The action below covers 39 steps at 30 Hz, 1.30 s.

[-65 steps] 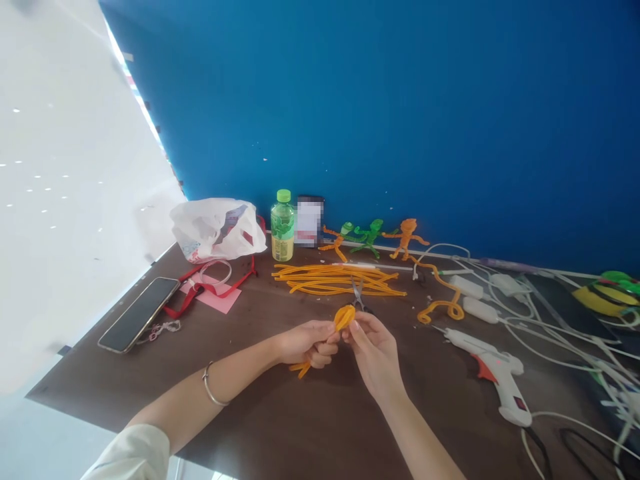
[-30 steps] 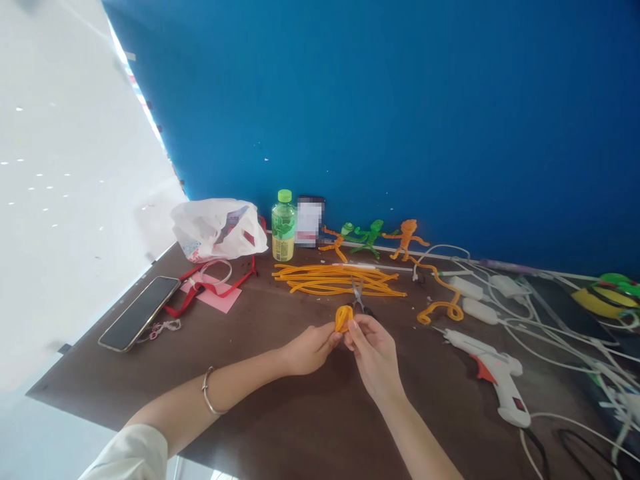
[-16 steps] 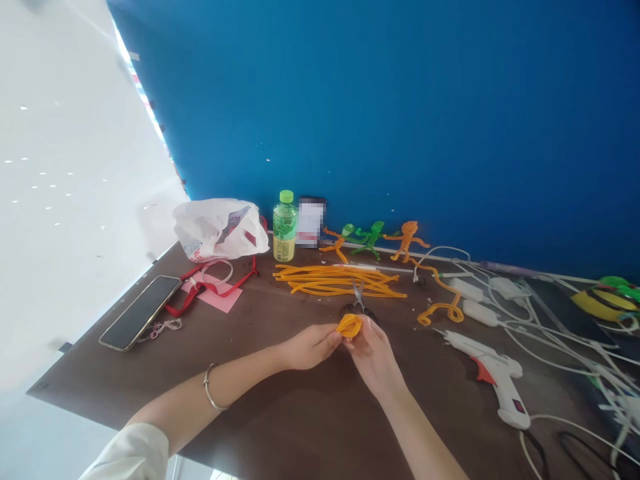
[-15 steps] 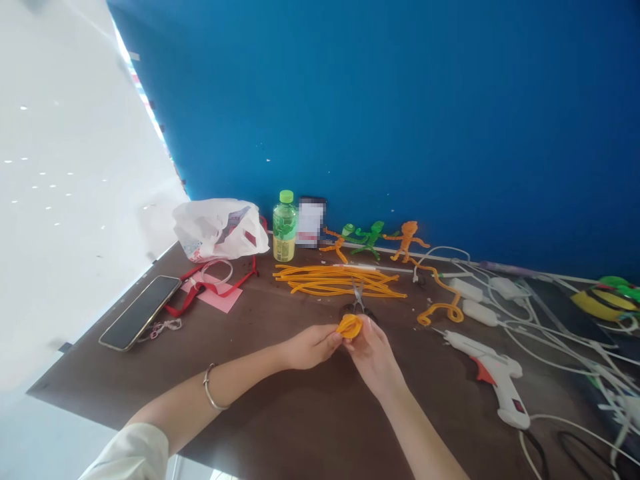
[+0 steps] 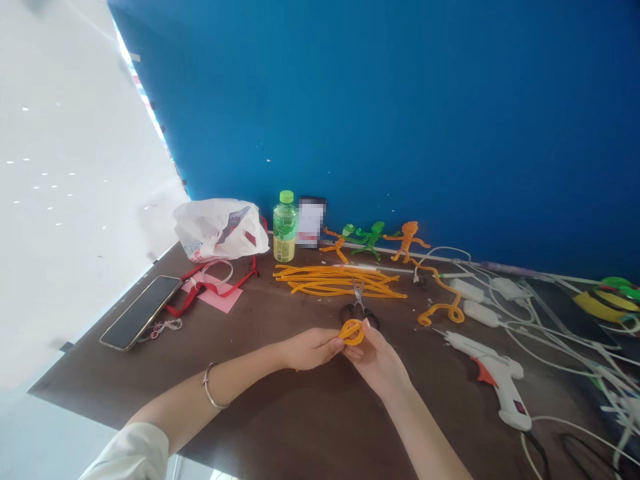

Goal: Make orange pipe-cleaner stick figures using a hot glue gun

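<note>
My left hand (image 5: 313, 348) and my right hand (image 5: 378, 357) meet over the dark table (image 5: 280, 420), both pinching a small coiled loop of orange pipe cleaner (image 5: 351, 331). The loop lies nearly flat between my fingertips. Just beyond it a pair of black-handled scissors (image 5: 359, 308) rests on the table. A pile of straight orange pipe cleaners (image 5: 335, 280) lies farther back. My left wrist wears a thin bracelet.
A white glue gun (image 5: 495, 377) and tangled white cables lie at right. A curled orange pipe cleaner (image 5: 443, 308) sits nearby. At the blue wall stand pipe-cleaner figures (image 5: 373, 239), a green bottle (image 5: 283, 225) and a plastic bag (image 5: 220, 229). A phone (image 5: 140, 321) lies at left.
The orange coil was held upright and has been turned down flat into an open ring. Both hands have lowered slightly toward me, uncovering the scissors' handles.
</note>
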Each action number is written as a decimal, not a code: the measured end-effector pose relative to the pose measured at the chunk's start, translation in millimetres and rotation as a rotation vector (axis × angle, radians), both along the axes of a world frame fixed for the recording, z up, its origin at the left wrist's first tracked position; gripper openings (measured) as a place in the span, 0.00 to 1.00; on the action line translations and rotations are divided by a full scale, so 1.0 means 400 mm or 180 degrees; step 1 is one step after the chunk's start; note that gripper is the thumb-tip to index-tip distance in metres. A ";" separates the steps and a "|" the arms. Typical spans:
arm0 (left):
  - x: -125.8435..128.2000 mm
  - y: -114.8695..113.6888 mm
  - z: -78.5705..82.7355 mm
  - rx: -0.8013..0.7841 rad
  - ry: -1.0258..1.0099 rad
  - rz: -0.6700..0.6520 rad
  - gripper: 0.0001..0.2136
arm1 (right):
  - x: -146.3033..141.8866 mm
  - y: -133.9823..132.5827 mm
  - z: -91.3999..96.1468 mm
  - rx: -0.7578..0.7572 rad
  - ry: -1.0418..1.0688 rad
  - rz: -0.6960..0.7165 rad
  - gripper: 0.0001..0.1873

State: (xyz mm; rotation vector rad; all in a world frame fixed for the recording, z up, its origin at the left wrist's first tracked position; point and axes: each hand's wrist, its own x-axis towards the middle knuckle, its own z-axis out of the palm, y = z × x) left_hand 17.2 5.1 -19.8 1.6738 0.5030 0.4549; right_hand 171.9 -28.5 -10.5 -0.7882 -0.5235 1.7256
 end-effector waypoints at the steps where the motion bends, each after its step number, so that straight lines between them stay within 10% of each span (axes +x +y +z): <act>1: -0.003 0.003 0.006 0.0295 0.0175 0.0033 0.23 | 0.001 0.000 0.001 -0.0062 0.0063 0.0027 0.12; 11: -0.016 0.014 0.008 0.1503 0.1476 0.0230 0.14 | 0.008 0.002 -0.016 -0.0316 0.0385 0.0179 0.07; 39: -0.021 0.026 -0.004 0.1632 0.1398 0.0164 0.13 | -0.008 0.002 -0.026 -0.0260 0.0281 0.0121 0.09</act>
